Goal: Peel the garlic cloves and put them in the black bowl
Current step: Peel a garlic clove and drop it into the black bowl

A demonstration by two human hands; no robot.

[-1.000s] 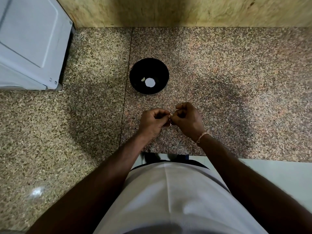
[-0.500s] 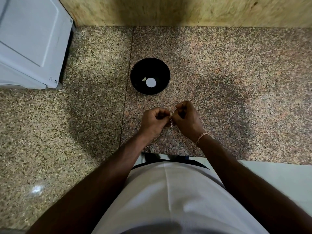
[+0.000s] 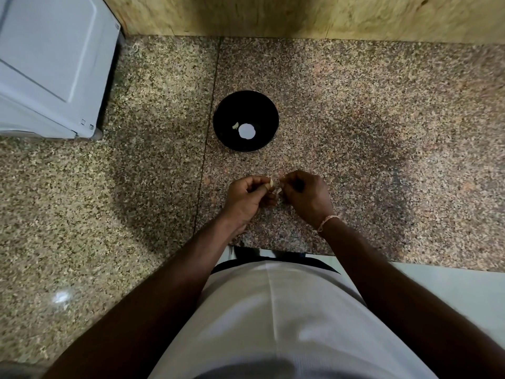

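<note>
A black bowl (image 3: 262,105) stands on the speckled granite counter (image 3: 355,119), straight ahead of my hands. One pale peeled clove (image 3: 235,125) lies inside it beside a bright white glare spot. My left hand (image 3: 247,196) pinches a small garlic clove (image 3: 271,183) between thumb and fingertips. My right hand (image 3: 306,194) meets it fingertip to fingertip and pinches a thin flake of skin (image 3: 278,190) at the clove. Both hands hover just above the counter, a hand's width nearer to me than the bowl.
A white appliance (image 3: 52,64) fills the back left corner of the counter. A wooden wall panel (image 3: 300,15) runs along the back edge. The counter's front edge (image 3: 410,265) lies close to my body on the right.
My hands have stayed in place, working at the clove. More of the pale clove now shows between the fingertips, and a flake of skin hangs free.
</note>
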